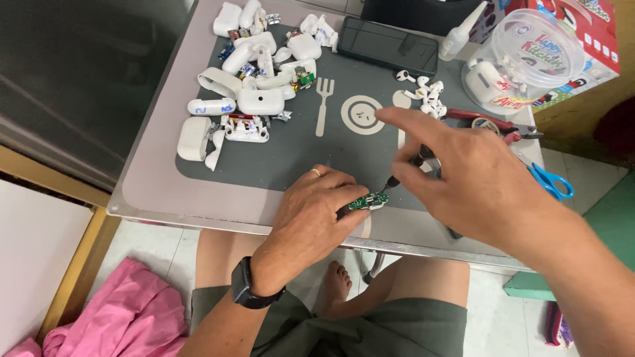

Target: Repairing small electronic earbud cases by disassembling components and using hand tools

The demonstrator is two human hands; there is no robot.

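My left hand [316, 208] rests on the near edge of the grey mat [264, 168] and pinches a small green circuit board [368, 201] against it. My right hand [466, 175] grips a thin black screwdriver [405, 170], with its tip touching the board and the index finger stretched out to the left. A ring shows on my left hand and a black watch on its wrist.
A pile of white earbud cases and case parts [254, 79] lies at the back left. Loose white earbuds [426, 96], a dark phone [388, 45], a glue bottle [461, 32], a clear tub [526, 56], red pliers [489, 122] and blue scissors [549, 180] are to the right.
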